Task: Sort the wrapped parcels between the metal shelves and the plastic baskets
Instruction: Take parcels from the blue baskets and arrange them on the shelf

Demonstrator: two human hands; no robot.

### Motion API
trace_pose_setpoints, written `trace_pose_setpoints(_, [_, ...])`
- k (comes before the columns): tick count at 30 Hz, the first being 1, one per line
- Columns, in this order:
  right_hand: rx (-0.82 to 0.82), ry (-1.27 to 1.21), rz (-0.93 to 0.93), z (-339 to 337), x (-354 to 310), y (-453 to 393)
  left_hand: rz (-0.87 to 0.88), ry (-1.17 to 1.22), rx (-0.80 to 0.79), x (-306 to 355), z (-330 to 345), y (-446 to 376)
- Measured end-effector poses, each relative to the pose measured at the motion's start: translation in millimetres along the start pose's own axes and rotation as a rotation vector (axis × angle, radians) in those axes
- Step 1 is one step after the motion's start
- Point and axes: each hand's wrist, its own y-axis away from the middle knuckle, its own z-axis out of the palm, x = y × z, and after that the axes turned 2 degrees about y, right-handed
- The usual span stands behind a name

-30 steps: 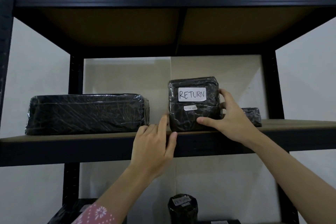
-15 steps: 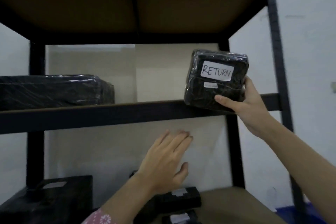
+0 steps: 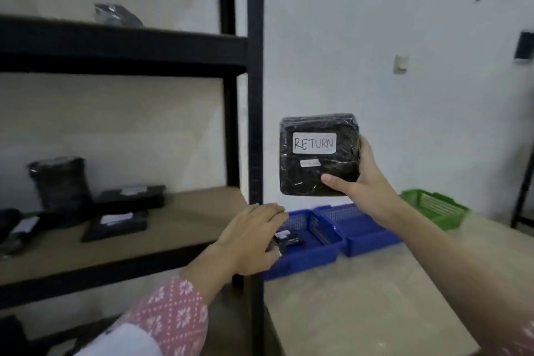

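I now hold the parcel (image 3: 319, 154) marked RETURN in my right hand (image 3: 365, 185), off the upper shelf (image 3: 121, 46) where it stood a second ago and in the air to the right of the rack. My left hand (image 3: 250, 243), open and empty, has dropped away. The blue baskets (image 3: 326, 228) beyond look like its destination.

Square parcel in black plastic wrap (image 3: 319, 154), white label reading "RETURN", held upright in the air, right of the black metal shelving upright (image 3: 255, 124), above two blue plastic baskets (image 3: 332, 228).
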Motion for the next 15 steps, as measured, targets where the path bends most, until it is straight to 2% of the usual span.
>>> trace_pose_setpoints(4, [0.056, 0.036, 0.083, -47, 59, 6, -0.025, 0.043, -0.114, 15, 52, -33])
trace_pose_setpoints(8, [0.069, 0.058, 0.140, -66, 125, -6, -0.092, 0.079, -0.226, 13, 107, -64])
trace_pose_setpoints(15, [-0.047, 0.112, 0.256, -71, 237, -71, -0.292, 0.190, -0.375, -24, 213, -120])
